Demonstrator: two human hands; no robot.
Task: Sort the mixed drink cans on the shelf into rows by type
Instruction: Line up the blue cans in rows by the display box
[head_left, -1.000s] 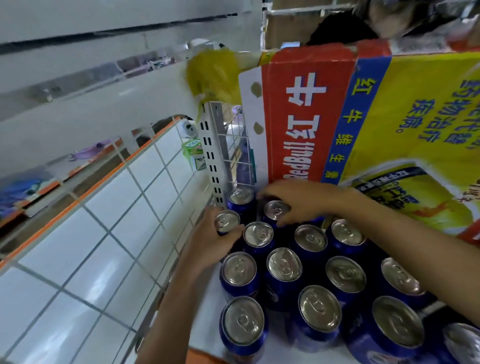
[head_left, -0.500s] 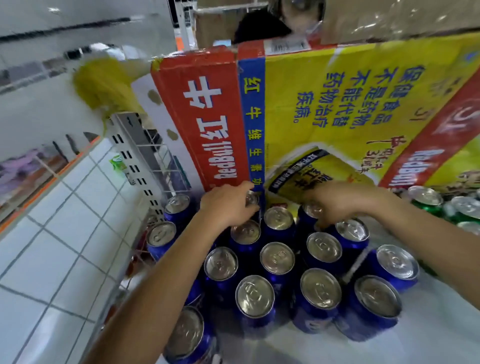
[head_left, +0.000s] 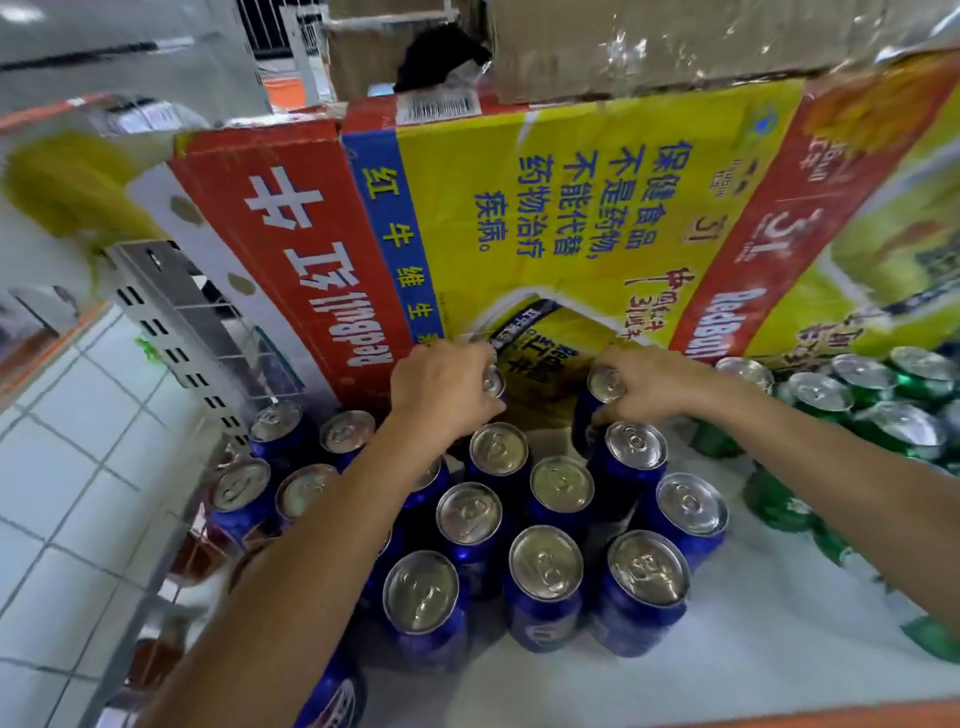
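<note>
Several blue cans with silver tops stand packed together on the white shelf. Green cans cluster at the right. My left hand grips the top of a blue can at the back of the group, against the carton; most of that can is hidden. My right hand holds another blue can at the back, fingers curled round its top.
A large red and yellow RedBull carton stands right behind the cans, with a brown box on top. A perforated metal shelf upright rises at the left. Tiled floor lies below on the left.
The view has swung right, bringing the green cans further into sight. Both hands have stayed at the back row by the carton, and a gap shows between the cans they hold.
</note>
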